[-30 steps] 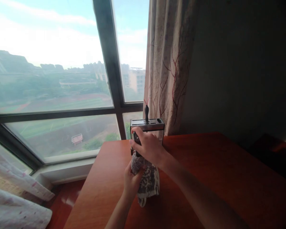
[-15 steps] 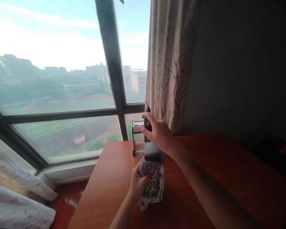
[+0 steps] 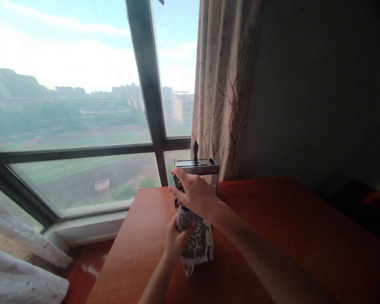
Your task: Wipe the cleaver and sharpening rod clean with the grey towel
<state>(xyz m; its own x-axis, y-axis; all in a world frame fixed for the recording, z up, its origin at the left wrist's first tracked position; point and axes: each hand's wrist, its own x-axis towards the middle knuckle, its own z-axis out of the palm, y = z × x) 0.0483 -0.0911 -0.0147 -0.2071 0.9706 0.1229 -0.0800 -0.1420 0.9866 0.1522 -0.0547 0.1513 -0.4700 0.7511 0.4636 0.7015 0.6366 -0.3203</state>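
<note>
My right hand (image 3: 198, 195) is wrapped round the black handle of a kitchen knife (image 3: 177, 182). The knife's blade is hidden behind that hand and the cloth. Lower down, my left hand (image 3: 177, 240) grips a bunched grey and white patterned cloth (image 3: 200, 247) just below the knife. Part of the cloth hangs down over the table. Directly behind my right hand stands a knife rack (image 3: 202, 166) with a dark frame and a slotted top. Another black handle (image 3: 195, 153) sticks up from the rack.
The reddish-brown wooden table (image 3: 272, 228) extends to the right. A large window with a dark frame (image 3: 82, 154) lies beyond its left side. A patterned curtain (image 3: 224, 93) hangs behind the rack, and a pale curtain (image 3: 22, 270) is at lower left.
My right hand has moved down and left with the knife, toward the cloth. The blade, visible before, is now hidden. More of the rack's top shows. My left hand keeps its grip.
</note>
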